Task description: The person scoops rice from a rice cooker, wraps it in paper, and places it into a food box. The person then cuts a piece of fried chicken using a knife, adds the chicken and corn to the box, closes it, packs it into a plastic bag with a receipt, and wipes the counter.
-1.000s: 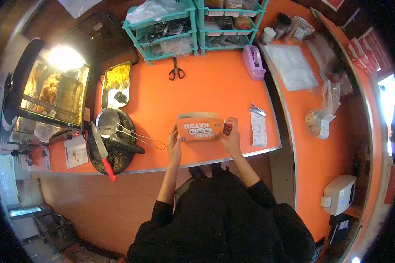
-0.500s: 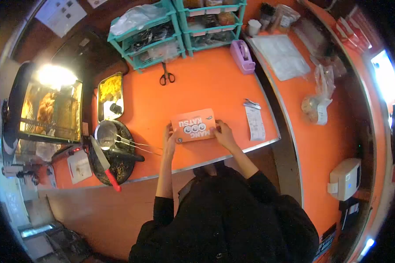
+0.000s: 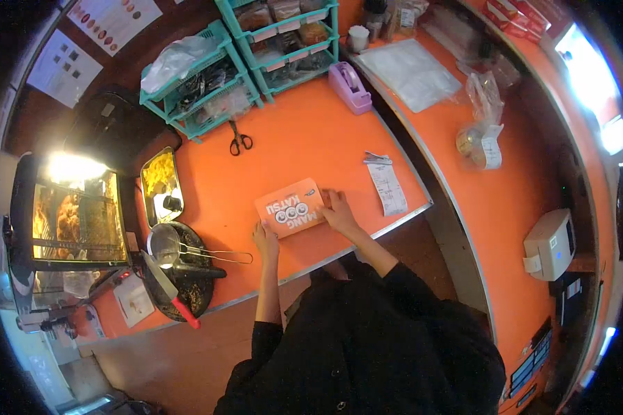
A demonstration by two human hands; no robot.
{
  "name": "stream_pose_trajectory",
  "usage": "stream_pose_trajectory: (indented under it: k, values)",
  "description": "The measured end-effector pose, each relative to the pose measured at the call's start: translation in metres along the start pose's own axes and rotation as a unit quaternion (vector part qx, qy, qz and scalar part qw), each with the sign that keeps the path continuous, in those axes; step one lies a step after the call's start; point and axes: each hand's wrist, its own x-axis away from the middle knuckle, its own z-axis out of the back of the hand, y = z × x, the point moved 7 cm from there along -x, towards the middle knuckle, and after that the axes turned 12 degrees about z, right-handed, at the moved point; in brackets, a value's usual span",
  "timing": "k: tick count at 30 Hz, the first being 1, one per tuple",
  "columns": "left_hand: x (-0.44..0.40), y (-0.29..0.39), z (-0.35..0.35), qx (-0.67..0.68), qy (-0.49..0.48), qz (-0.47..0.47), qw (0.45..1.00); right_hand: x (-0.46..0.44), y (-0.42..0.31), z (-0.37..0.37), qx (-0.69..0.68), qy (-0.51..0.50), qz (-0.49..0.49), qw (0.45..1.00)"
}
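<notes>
An orange and white takeaway box (image 3: 291, 209), printed "MANG KATSU", is closed in front of me, its lettering upside down in my view. My left hand (image 3: 265, 237) grips its left front corner, thumb along the side. On the opposite side, my right hand (image 3: 340, 211) has its fingers around the right edge. Whether the box rests on the orange counter (image 3: 214, 183) or is slightly raised, I cannot tell. A receipt (image 3: 387, 187) with a metal clip-like item at its top lies to the right of my right hand.
Left stand a lit food warmer (image 3: 79, 214), a tray of yellow food (image 3: 160, 176), and a dark pan (image 3: 192, 294) with a strainer (image 3: 165, 244) and red-handled knife (image 3: 165, 283). Behind are scissors (image 3: 240, 143), teal racks (image 3: 294, 62) and a purple tape dispenser (image 3: 350, 88).
My view has turned slightly, shifting the whole scene. The box now sits at more of a slant, its right side angled farther away, with both hands still at its sides.
</notes>
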Motion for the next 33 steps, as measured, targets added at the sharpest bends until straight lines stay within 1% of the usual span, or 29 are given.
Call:
stream_pose_trajectory:
  k: [1, 2, 3, 4, 5, 6, 7, 8, 9, 11, 12, 14, 15, 16, 17, 18, 19, 21, 23, 24, 25, 26, 27, 28, 29, 30, 31, 32, 33]
  values:
    - [-0.01, -0.013, -0.003, 0.011, -0.033, 0.056, 0.998, -0.006, -0.012, 0.01, 0.03, 0.084, 0.06, 0.994]
    - [-0.017, -0.025, -0.01, 0.02, -0.066, 0.113, 0.991, -0.011, -0.014, 0.01, 0.03, 0.087, 0.056, 0.994]
    - [-0.026, -0.033, -0.018, 0.018, -0.069, 0.111, 0.991, -0.02, -0.04, 0.026, 0.014, 0.12, 0.109, 0.987]
    - [-0.031, -0.022, -0.018, 0.145, -0.046, 0.022, 0.988, -0.026, -0.057, 0.034, -0.002, 0.153, 0.161, 0.975]
    - [-0.035, -0.021, -0.017, 0.208, -0.033, -0.02, 0.977, -0.029, -0.059, 0.03, -0.001, 0.155, 0.157, 0.975]
    - [-0.034, -0.012, -0.015, 0.267, -0.024, -0.065, 0.961, -0.033, -0.054, 0.018, -0.04, 0.116, 0.134, 0.983]
    - [-0.026, 0.013, -0.01, 0.261, 0.012, -0.109, 0.959, -0.036, -0.05, 0.009, -0.078, 0.078, 0.112, 0.988]
    - [-0.016, 0.034, -0.003, 0.255, 0.049, -0.152, 0.954, -0.035, -0.048, 0.008, -0.077, 0.078, 0.109, 0.988]
    - [-0.017, 0.033, -0.002, 0.255, 0.047, -0.15, 0.954, -0.034, -0.047, 0.008, -0.096, 0.086, 0.114, 0.985]
    - [-0.016, 0.037, 0.0, 0.051, 0.1, -0.179, 0.977, -0.034, -0.044, 0.006, -0.114, 0.092, 0.117, 0.982]
    - [-0.016, 0.036, -0.001, 0.05, 0.1, -0.176, 0.978, -0.035, -0.042, 0.003, -0.097, 0.089, 0.118, 0.984]
    - [-0.014, 0.04, 0.0, -0.015, 0.159, -0.209, 0.965, -0.037, -0.036, -0.003, -0.081, 0.084, 0.117, 0.986]
    - [-0.015, 0.038, 0.001, -0.016, 0.16, -0.206, 0.965, -0.039, -0.029, -0.006, -0.099, 0.07, 0.084, 0.989]
    - [-0.018, 0.038, 0.0, -0.035, 0.136, -0.203, 0.969, -0.04, -0.022, -0.011, -0.118, 0.056, 0.052, 0.99]
    - [-0.021, 0.037, -0.003, -0.054, 0.11, -0.2, 0.972, -0.041, -0.021, -0.015, -0.12, 0.053, 0.051, 0.99]
    - [-0.023, 0.037, -0.002, -0.055, 0.111, -0.198, 0.972, -0.04, -0.018, -0.016, -0.103, 0.088, 0.066, 0.989]
    - [-0.023, 0.039, -0.002, -0.063, 0.129, -0.209, 0.967, -0.039, -0.014, -0.016, -0.084, 0.124, 0.08, 0.985]
    - [-0.018, 0.049, -0.004, -0.071, 0.146, -0.218, 0.962, -0.038, -0.001, -0.023, -0.097, 0.121, 0.066, 0.986]
    - [-0.004, 0.068, 0.005, 0.039, 0.158, -0.192, 0.968, -0.039, 0.004, -0.024, -0.11, 0.118, 0.052, 0.986]
    - [-0.008, 0.065, 0.004, 0.037, 0.158, -0.189, 0.969, -0.041, 0.002, -0.025, -0.14, 0.097, 0.06, 0.984]
    - [-0.013, 0.061, 0.001, -0.01, 0.148, -0.19, 0.971, -0.041, 0.0, -0.025, -0.171, 0.075, 0.067, 0.98]
    - [-0.017, 0.057, -0.002, -0.057, 0.138, -0.191, 0.97, -0.04, -0.003, -0.023, -0.174, 0.071, 0.065, 0.98]
    - [-0.023, 0.048, -0.005, -0.06, 0.141, -0.19, 0.97, -0.04, 0.001, -0.029, -0.267, 0.05, 0.025, 0.962]
    - [-0.031, 0.037, -0.009, -0.098, 0.161, -0.173, 0.967, -0.042, 0.001, -0.034, -0.358, 0.029, -0.013, 0.933]
    - [-0.041, 0.029, -0.011, -0.135, 0.183, -0.157, 0.961, -0.044, -0.005, -0.032, -0.362, 0.026, -0.008, 0.932]
    - [-0.044, 0.031, -0.008, -0.134, 0.192, -0.159, 0.959, -0.044, -0.005, -0.027, -0.35, 0.054, -0.023, 0.935]
    - [-0.049, 0.03, -0.006, 0.003, 0.121, -0.155, 0.98, -0.046, -0.006, -0.021, -0.337, 0.082, -0.035, 0.937]
    - [-0.05, 0.028, -0.009, 0.14, 0.046, -0.15, 0.978, -0.05, -0.005, -0.02, -0.342, 0.075, -0.028, 0.936]
    - [-0.048, 0.036, -0.009, 0.143, 0.058, -0.153, 0.976, -0.055, -0.002, -0.028, -0.3, 0.005, -0.006, 0.954]
